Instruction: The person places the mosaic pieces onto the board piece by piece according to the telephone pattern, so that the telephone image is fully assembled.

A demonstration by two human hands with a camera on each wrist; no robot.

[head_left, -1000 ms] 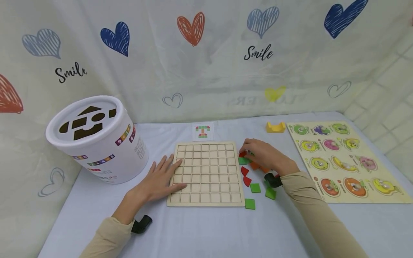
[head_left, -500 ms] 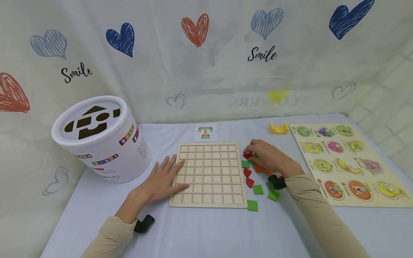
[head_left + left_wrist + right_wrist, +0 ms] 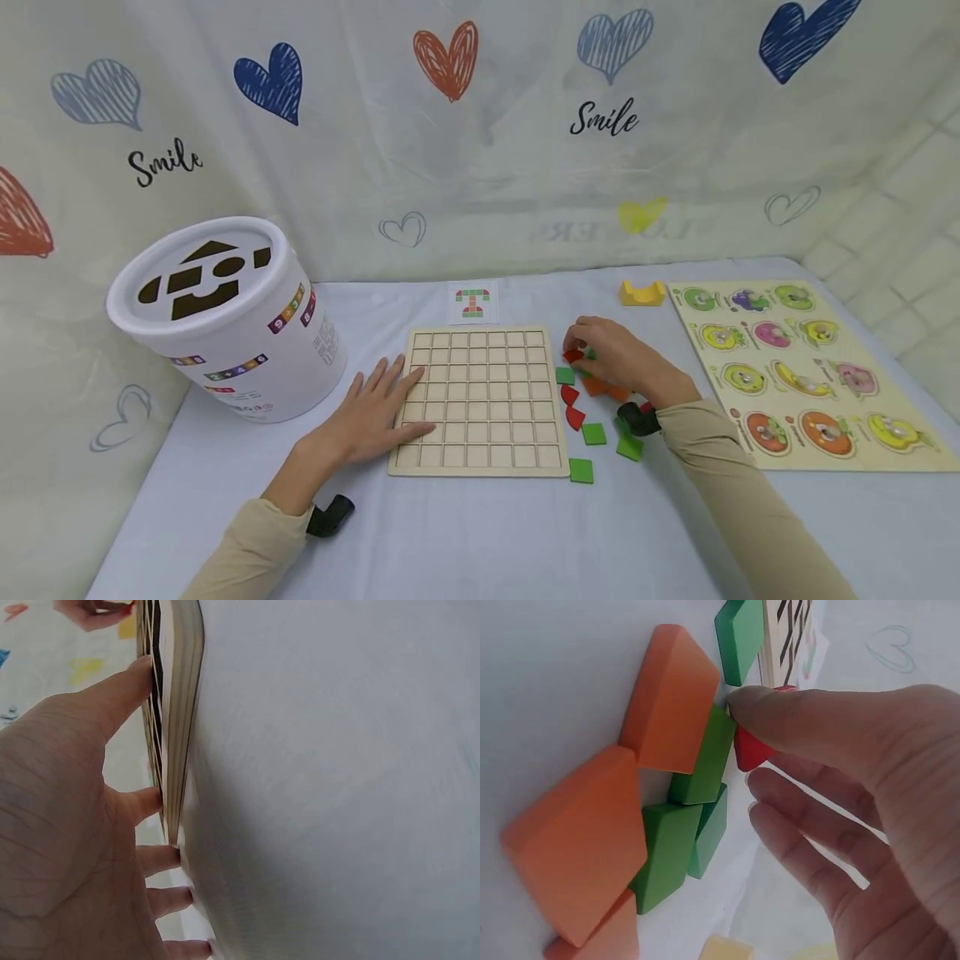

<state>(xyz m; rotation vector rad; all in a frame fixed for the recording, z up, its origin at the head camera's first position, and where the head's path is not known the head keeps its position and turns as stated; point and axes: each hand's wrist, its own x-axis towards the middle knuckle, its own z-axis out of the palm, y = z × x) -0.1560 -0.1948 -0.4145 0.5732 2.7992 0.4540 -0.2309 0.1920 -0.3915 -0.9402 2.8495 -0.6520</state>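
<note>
My left hand (image 3: 373,414) lies spread over the left edge of a wooden grid board (image 3: 480,403), its straight thumb and fingers touching the rim. In the left wrist view the thumb (image 3: 120,694) rests on the board's side. Right of the board, my right hand (image 3: 611,354) pinches a small red piece (image 3: 751,750) between thumb and fingers, low over the table. Beneath that hand lie orange pieces (image 3: 671,705) and green pieces (image 3: 705,761), partly hidden in the head view. Two red quarter-circle pieces (image 3: 574,417) and green squares (image 3: 594,433) lie nearer the board.
Behind the board is a pattern card (image 3: 472,303) with a green, red and orange figure. A white lidded bucket (image 3: 247,333) stands at the left. A yellow block (image 3: 642,294) and a fruit puzzle board (image 3: 810,375) are at the right.
The right hand has shifted slightly right, away from the board, with the red piece between its fingers. The left hand stays on the board. The head view sways a little.
</note>
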